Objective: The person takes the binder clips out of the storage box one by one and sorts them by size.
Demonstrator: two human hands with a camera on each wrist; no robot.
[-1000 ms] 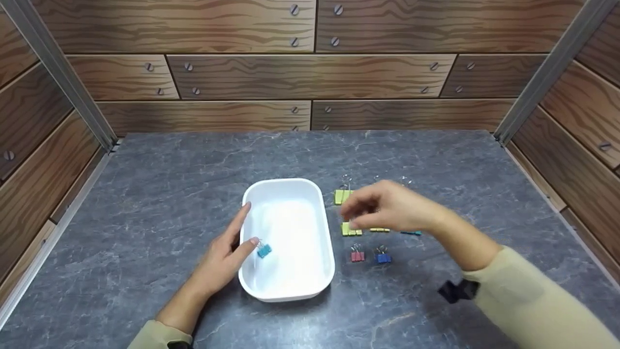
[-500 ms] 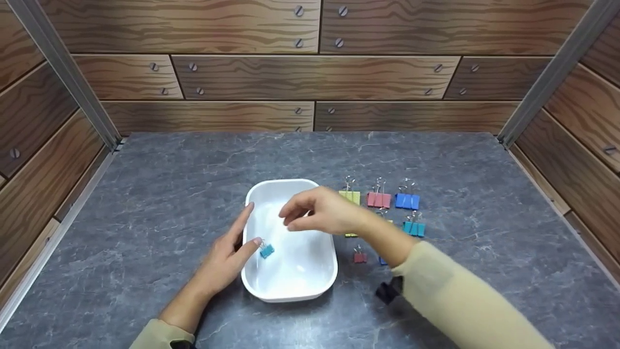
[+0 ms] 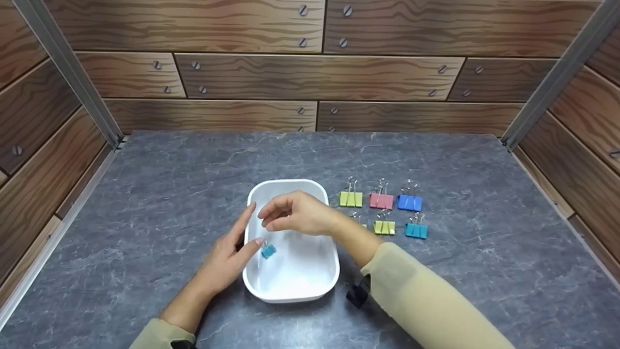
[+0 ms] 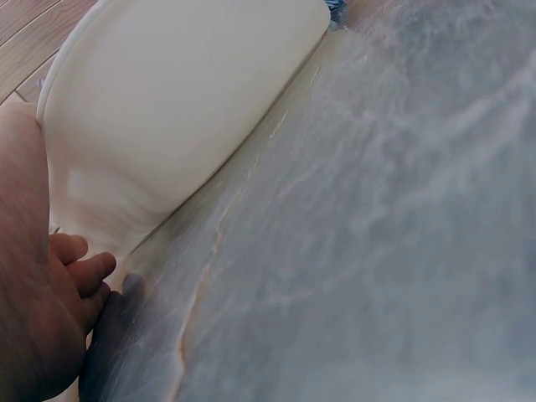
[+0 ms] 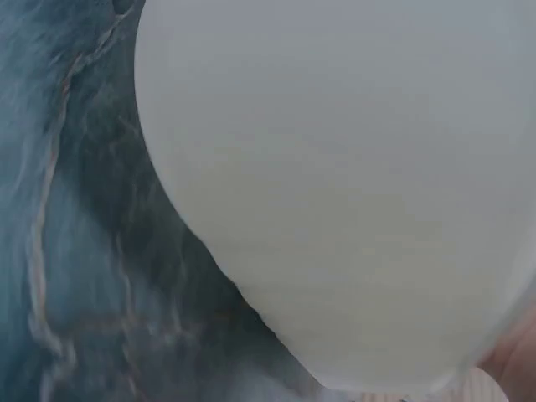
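A deep white plastic tray (image 3: 295, 295) stands mid-table. My left hand (image 3: 225, 257) holds its left side, the thumb over the rim and other fingers along the outer wall. In the left wrist view, some fingers of the left hand (image 4: 50, 293) are curled beside the tray's wall (image 4: 184, 92). A small teal binder clip (image 3: 268, 250) lies inside, near the left thumb. Above the tray hovers my right hand (image 3: 302, 213), fingers bent and thumb near the index; whether anything is between them is hidden. The right wrist view mostly shows the tray's wall (image 5: 335, 184).
Right of the tray, binder clips stand in rows: yellow (image 3: 350, 199), red (image 3: 381, 201) and blue (image 3: 410, 202) behind, with yellow (image 3: 384, 228) and teal (image 3: 416, 230) nearer. Another yellow clip is partly behind the right forearm. Wood-patterned panels (image 3: 319, 75) enclose the marbled table.
My right hand has moved left from over the binder clips to above the tray, and its forearm now covers the small red and blue clips. The left hand stays at the tray.
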